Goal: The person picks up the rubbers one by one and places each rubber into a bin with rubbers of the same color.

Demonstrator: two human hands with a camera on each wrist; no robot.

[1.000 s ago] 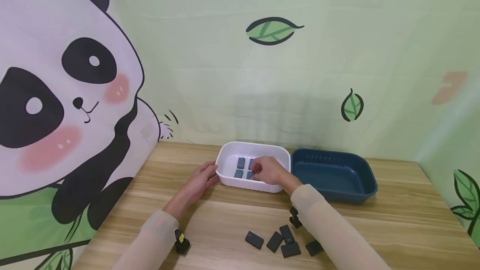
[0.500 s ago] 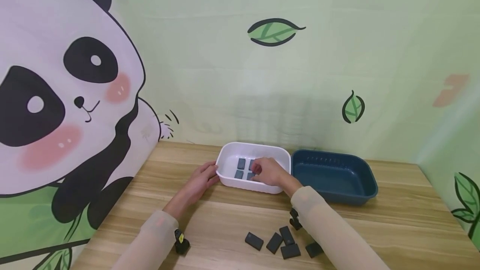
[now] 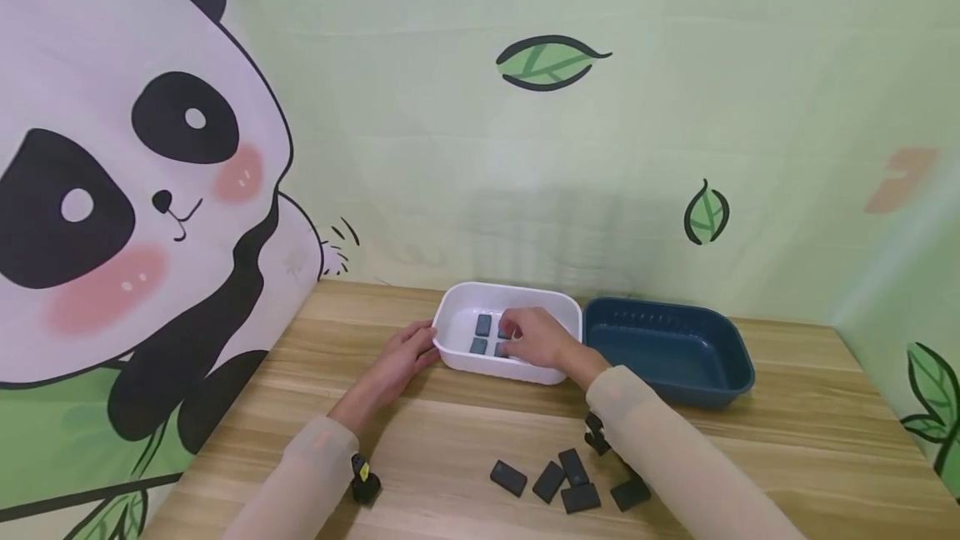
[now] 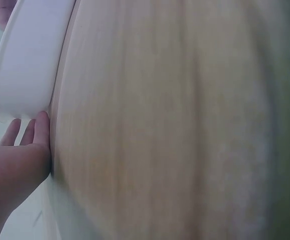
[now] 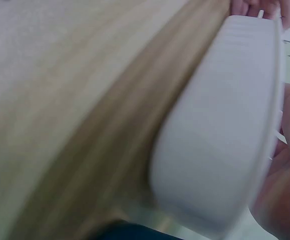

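Note:
In the head view, a white plastic basket (image 3: 480,365) stands at the back of the wooden table. Several small dark rectangular blocks (image 3: 483,325) lie flat in two rows on its floor. My right hand (image 3: 538,338) reaches inside, its curled fingers and thumb pinching at a block (image 3: 501,349) on the right side; the hand partly hides the blocks there. The left hand (image 3: 401,361) rests against the basket's left end. In the left wrist view, its fingers (image 4: 41,131) lie straight against the white wall. The right wrist view shows mostly the basket's outer side (image 5: 220,115).
A dark blue basket (image 3: 667,357) stands against the white one on its right. Several loose black blocks (image 3: 550,482) lie on the table (image 3: 420,457) near the front, beside the right sleeve (image 3: 675,448). A printed panda backdrop (image 3: 420,148) rises behind the table.
The right forearm has shifted slightly right, showing more of the loose block beside its sleeve. Both hands stay almost in place at the white basket.

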